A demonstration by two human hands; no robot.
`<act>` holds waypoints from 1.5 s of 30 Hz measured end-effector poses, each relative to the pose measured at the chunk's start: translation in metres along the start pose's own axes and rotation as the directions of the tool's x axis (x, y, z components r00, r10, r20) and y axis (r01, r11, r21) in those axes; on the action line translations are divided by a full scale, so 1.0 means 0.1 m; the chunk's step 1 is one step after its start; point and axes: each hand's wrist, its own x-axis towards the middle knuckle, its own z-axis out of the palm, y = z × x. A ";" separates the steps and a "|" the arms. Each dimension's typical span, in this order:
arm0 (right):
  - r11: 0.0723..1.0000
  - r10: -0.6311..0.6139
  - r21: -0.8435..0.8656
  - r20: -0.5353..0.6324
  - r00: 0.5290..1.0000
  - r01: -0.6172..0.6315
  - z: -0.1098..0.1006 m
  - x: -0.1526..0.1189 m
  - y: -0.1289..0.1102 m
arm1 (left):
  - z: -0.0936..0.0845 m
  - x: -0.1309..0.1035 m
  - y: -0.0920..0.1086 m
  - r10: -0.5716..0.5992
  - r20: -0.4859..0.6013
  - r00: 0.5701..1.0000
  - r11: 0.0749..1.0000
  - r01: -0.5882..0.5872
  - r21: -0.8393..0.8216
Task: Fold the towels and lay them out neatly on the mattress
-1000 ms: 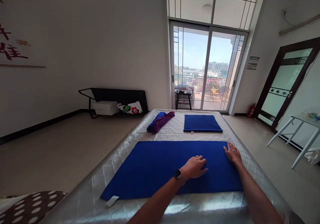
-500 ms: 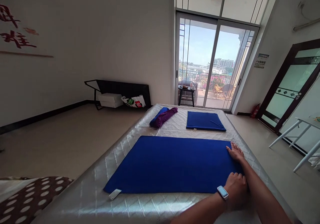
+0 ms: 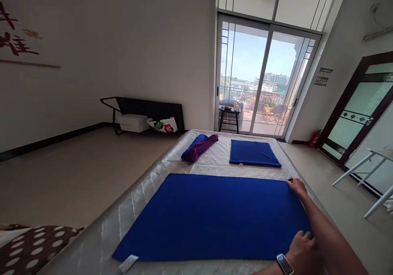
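A blue towel (image 3: 208,219) lies spread flat on the mattress, with a white label (image 3: 128,262) at its near left corner. At the far right corner, my right hand (image 3: 297,187) pinches the towel's edge between closed fingers. My left hand (image 3: 302,248), with a watch (image 3: 285,264) on the wrist, is curled at the near right edge of the towel; its fingertips are partly hidden and look closed on the cloth. Beyond lies a folded blue towel (image 3: 254,153). To its left a purple cloth (image 3: 203,148) rests against a rolled blue cloth (image 3: 190,147).
The quilted mattress (image 3: 147,193) stands in the middle of the room. A polka-dot cloth (image 3: 37,246) is at the lower left. A black bench (image 3: 150,107) tipped by the wall has a white box (image 3: 132,123) beside it. A white-legged table (image 3: 380,156) stands at the right.
My right hand has gone from lying flat with spread fingers to pinching the towel's far corner. My left hand stays at the near right edge. The view has shifted slightly.
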 end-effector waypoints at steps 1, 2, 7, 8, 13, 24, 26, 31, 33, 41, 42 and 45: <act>1.000 0.002 0.002 0.020 1.000 -0.002 0.00 0.01 -0.02 | 0.01 0.00 0.01 0.011 0.000 1.000 1.000 -0.011 -0.006; 1.000 0.003 0.006 0.041 0.999 -0.003 0.00 0.02 -0.04 | 0.02 0.00 0.02 0.020 -0.002 1.000 1.000 -0.020 -0.021; 0.999 -0.005 0.050 0.084 0.996 0.001 -0.06 -0.04 -0.11 | 0.02 0.02 0.04 0.005 0.009 1.000 0.997 -0.004 -0.083; 0.998 -0.008 0.065 0.087 0.996 0.002 -0.08 -0.06 -0.13 | 0.02 0.03 0.03 -0.010 0.021 1.000 0.996 0.011 -0.085; 0.987 -0.037 0.158 0.089 0.995 0.022 -0.29 -0.15 -0.18 | -0.09 0.04 -0.07 -0.040 0.006 0.999 0.994 0.040 -0.102; 0.826 -0.244 0.519 -0.025 0.970 0.221 -1.01 -0.22 -0.60 | -1.08 -0.54 -0.40 -0.507 -0.287 0.813 0.822 0.354 -0.446; 0.759 -0.302 0.590 -0.055 0.952 0.275 -0.99 -0.26 -0.85 | -1.31 -0.86 -0.46 -0.650 -0.305 0.696 0.710 0.414 -0.569; 0.607 -0.457 0.675 -0.137 0.879 0.420 -0.79 -0.37 -1.76 | -1.77 -1.81 -0.70 -0.876 -0.152 0.459 0.409 0.537 -0.738; 0.560 -0.533 0.668 -0.161 0.831 0.489 -0.72 -0.43 -2.24 | -1.92 -2.17 -0.78 -0.916 -0.126 0.381 0.332 0.544 -0.771; 0.402 -0.807 0.507 -0.197 0.557 0.762 -0.37 -0.89 -4.36 | -2.42 -3.43 -1.00 -0.934 -0.342 -0.107 0.156 0.737 -0.658; 0.399 -0.828 0.478 -0.180 0.531 0.783 -0.29 -0.97 -4.56 | -2.43 -3.59 -1.06 -0.925 -0.358 -0.128 0.118 0.798 -0.591; 0.414 -0.867 0.398 -0.100 0.488 0.818 0.04 -1.16 -4.94 | -2.32 -3.98 -1.26 -0.915 -0.395 -0.077 0.055 0.949 -0.311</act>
